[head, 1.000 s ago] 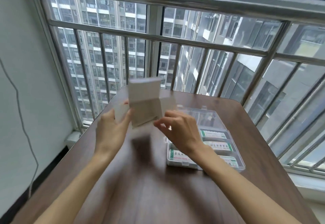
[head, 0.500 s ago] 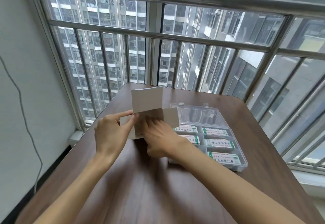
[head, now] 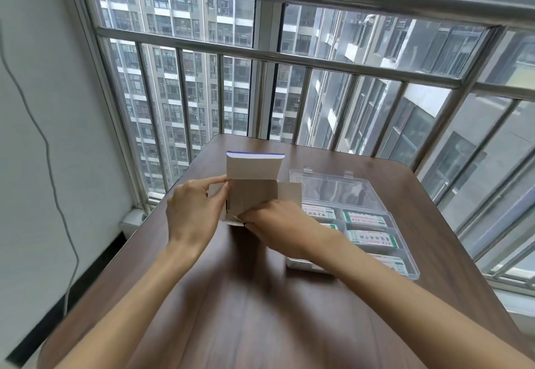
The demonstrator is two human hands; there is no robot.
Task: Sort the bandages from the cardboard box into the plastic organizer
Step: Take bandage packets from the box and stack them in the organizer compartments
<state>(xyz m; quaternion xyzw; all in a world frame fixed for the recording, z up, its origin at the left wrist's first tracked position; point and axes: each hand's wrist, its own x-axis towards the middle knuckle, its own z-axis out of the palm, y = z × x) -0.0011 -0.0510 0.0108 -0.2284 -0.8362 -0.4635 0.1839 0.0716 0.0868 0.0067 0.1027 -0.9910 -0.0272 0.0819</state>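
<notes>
Cardboard box (head: 251, 192) upright on wooden table (head: 260, 310), flaps open, just left of clear plastic organizer (head: 362, 195) holding packaged bandages (head: 372, 237). Left hand (head: 192, 212) pinching left flap; right hand (head: 278, 224) fingers curled at box's lower edge, grip unclear.

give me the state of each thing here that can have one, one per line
small grey cardboard box: open, flaps up, standing on the table
clear plastic organizer: open, lid laid back, bandage packs in its compartments
white and green bandage packs: lying flat in the organizer
left hand: holds the box's left side
right hand: fingers at the box's front lower edge, grip unclear
dark brown wooden table: bears box and organizer
</notes>
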